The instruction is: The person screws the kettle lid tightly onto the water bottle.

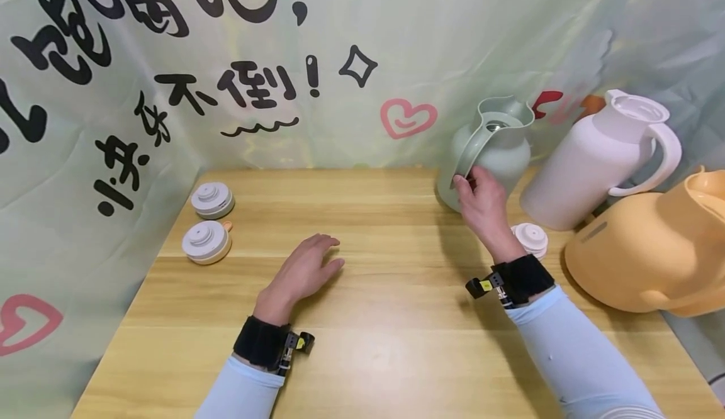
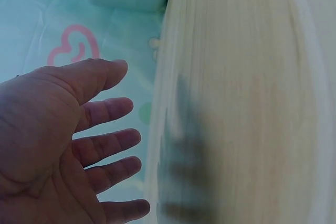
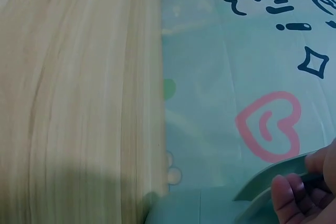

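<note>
At the table's back edge, a sage-green thermos jug [image 1: 512,155] has its handle toward me and its mouth uncovered. My right hand [image 1: 484,205] grips the jug's handle [image 1: 472,151], fingers curled round its lower part; the right wrist view also catches the curled fingers [image 3: 294,198] at the handle. Over the middle of the table, my left hand [image 1: 306,268] holds nothing. Its fingers [image 2: 113,140] are spread and nearly straight in the left wrist view. Just beyond my right wrist lies a white round lid [image 1: 530,239], partly hidden by the wrist.
Right of the green jug, a pale lilac thermos jug [image 1: 583,161] and an orange jug [image 1: 634,255] crowd the table's right side. Two white round lids [image 1: 212,199] sit at the back left of the wooden table [image 1: 362,343]. A printed cloth [image 1: 340,29] hangs behind.
</note>
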Demonstrator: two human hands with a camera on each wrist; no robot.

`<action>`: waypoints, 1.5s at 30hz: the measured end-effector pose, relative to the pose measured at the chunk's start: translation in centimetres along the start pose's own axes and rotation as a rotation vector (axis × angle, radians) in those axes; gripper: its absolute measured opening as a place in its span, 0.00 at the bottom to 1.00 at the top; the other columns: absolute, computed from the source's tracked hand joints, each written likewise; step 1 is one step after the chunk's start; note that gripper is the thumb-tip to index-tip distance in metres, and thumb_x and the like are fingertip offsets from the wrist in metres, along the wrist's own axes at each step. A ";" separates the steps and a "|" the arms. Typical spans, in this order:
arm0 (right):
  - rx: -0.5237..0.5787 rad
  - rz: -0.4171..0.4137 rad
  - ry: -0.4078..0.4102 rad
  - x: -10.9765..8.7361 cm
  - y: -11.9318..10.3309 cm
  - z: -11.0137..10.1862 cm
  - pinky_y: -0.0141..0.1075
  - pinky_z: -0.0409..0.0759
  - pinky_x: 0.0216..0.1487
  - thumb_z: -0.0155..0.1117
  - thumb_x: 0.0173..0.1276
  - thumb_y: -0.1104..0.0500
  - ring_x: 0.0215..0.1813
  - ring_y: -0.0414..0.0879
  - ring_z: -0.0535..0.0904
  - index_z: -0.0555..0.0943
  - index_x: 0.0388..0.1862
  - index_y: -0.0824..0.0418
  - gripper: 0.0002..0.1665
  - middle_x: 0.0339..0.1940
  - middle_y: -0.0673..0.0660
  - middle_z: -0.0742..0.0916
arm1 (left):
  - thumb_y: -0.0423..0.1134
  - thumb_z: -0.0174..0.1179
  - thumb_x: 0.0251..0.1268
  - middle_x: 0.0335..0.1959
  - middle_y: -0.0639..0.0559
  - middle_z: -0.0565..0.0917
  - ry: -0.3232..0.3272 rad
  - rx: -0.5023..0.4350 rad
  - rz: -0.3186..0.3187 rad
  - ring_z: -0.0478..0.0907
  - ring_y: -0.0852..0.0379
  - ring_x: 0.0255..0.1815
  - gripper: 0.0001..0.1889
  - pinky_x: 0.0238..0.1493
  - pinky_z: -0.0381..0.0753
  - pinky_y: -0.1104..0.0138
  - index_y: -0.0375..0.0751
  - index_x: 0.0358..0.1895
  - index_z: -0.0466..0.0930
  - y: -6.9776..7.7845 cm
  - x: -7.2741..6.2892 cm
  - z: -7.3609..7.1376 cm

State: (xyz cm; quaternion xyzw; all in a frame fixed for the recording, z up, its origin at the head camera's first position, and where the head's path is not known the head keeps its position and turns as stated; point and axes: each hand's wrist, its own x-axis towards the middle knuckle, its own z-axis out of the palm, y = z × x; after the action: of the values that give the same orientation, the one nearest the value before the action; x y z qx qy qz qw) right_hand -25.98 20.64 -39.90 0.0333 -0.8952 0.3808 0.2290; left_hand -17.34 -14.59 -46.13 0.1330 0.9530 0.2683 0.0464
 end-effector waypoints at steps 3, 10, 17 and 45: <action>0.006 -0.023 0.003 -0.2 -0.2 0.1 0.39 0.73 0.38 0.58 0.78 0.56 0.31 0.54 0.80 0.80 0.38 0.66 0.13 0.30 0.64 0.85 | 0.52 0.59 0.76 0.75 0.42 0.73 0.001 -0.007 -0.010 0.64 0.42 0.81 0.26 0.81 0.62 0.48 0.45 0.70 0.75 0.0 0.0 -0.1; 0.026 -0.074 -0.004 -1.5 -1.4 0.9 0.39 0.72 0.36 0.61 0.76 0.59 0.31 0.54 0.79 0.79 0.34 0.65 0.12 0.28 0.63 0.84 | 0.53 0.59 0.76 0.76 0.43 0.73 0.000 -0.015 -0.017 0.64 0.42 0.81 0.26 0.81 0.62 0.48 0.47 0.71 0.74 0.0 0.0 -0.2; 0.072 -0.129 -0.042 -3.6 -3.6 2.1 0.43 0.69 0.39 0.63 0.75 0.61 0.35 0.56 0.75 0.79 0.36 0.66 0.09 0.31 0.63 0.81 | 0.52 0.57 0.78 0.75 0.44 0.74 0.038 -0.063 -0.004 0.67 0.44 0.80 0.24 0.79 0.65 0.48 0.47 0.70 0.75 0.2 0.1 -0.7; 0.162 -0.413 -0.266 -9.4 -11.5 6.9 0.45 0.85 0.49 0.66 0.72 0.63 0.46 0.51 0.83 0.82 0.49 0.62 0.09 0.42 0.58 0.86 | 0.59 0.54 0.78 0.48 0.47 0.87 0.328 -0.564 0.063 0.82 0.49 0.52 0.18 0.57 0.81 0.51 0.49 0.52 0.81 9.9 2.2 -4.6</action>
State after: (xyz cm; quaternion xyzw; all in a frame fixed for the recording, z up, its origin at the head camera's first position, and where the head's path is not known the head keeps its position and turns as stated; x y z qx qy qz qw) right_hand -17.53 6.62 -40.50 0.2832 -0.8583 0.3888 0.1789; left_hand -17.89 -8.14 -37.01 0.0995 0.8313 0.5407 -0.0813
